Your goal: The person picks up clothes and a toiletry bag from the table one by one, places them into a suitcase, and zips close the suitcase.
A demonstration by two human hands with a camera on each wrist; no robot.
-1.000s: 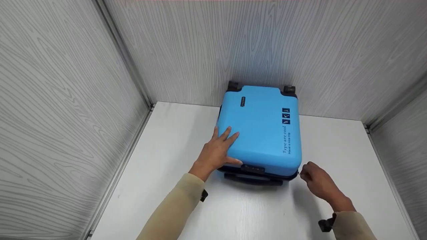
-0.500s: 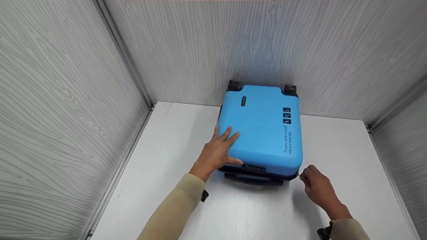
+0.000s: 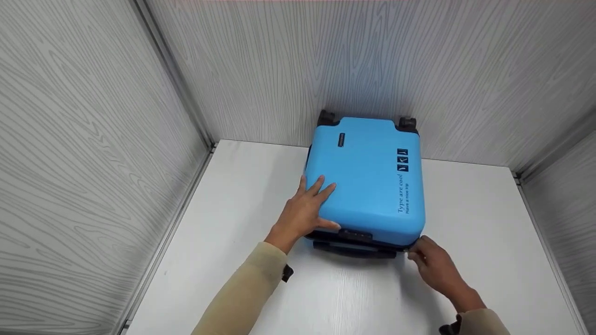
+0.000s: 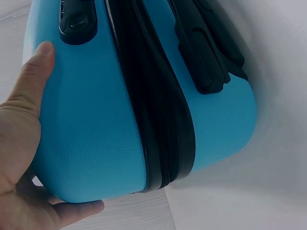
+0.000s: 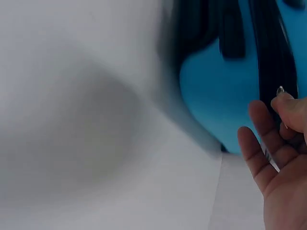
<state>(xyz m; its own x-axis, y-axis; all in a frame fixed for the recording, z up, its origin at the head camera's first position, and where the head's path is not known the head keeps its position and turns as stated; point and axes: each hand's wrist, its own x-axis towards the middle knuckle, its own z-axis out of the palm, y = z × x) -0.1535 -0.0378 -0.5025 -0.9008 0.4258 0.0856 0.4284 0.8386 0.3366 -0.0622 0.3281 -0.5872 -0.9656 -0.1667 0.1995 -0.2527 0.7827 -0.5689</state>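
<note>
A light blue hard-shell suitcase lies flat, its wheels toward the back wall. My left hand rests on its front left corner with the fingers spread over the shell. In the left wrist view, the thumb lies on the side below the black lock. At the front right corner, my right hand pinches a small metal zipper pull between thumb and index finger. The black zipper band runs round the case and looks closed in the left wrist view. Part of the pull is hidden by the fingers.
The suitcase lies on a white tabletop. Grey wood-grain panels stand behind it and to the left and right. A black carry handle projects at the suitcase's front.
My right hand has moved left and slightly down round the front right corner with the zipper pull. The suitcase appears shifted slightly right and away. My left hand stays on the shell.
</note>
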